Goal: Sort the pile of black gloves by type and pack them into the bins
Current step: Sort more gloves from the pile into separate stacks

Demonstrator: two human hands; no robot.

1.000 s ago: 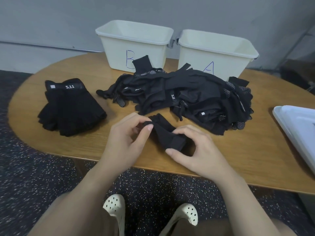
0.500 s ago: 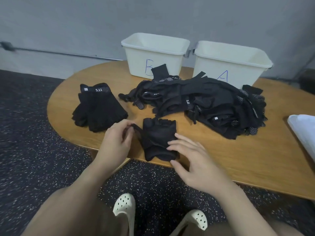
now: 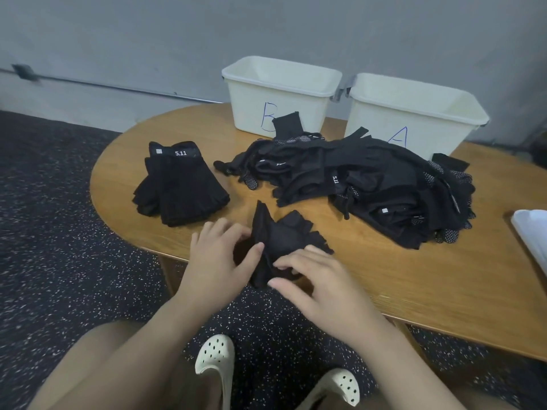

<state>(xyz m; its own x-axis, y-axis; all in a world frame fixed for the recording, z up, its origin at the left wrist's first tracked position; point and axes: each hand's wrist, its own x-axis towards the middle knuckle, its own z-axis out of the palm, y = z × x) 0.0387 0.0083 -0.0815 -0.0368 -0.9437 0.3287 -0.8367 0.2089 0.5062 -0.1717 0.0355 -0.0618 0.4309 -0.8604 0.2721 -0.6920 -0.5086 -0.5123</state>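
A black fingerless glove (image 3: 284, 232) is lifted at the table's near edge, crumpled between both hands. My left hand (image 3: 219, 258) pinches its left side with thumb and fingers. My right hand (image 3: 316, 279) grips its lower edge from the right. A big loose pile of black gloves (image 3: 370, 179) lies in the middle of the wooden table (image 3: 414, 276). A neat stack of fingerless gloves marked 5.11 (image 3: 180, 184) sits at the left. Behind the pile stand two cream bins, bin B (image 3: 281, 96) and bin A (image 3: 414, 113); what is inside them is hidden.
A white lid or tray (image 3: 532, 232) pokes in at the table's right edge. My knees and cream clogs (image 3: 216, 356) are below the table edge over a dark speckled floor. A grey wall stands right behind the bins.
The glove lay flat on the table edge half a second ago; both hands have now lifted and bunched it. The view has swung left.
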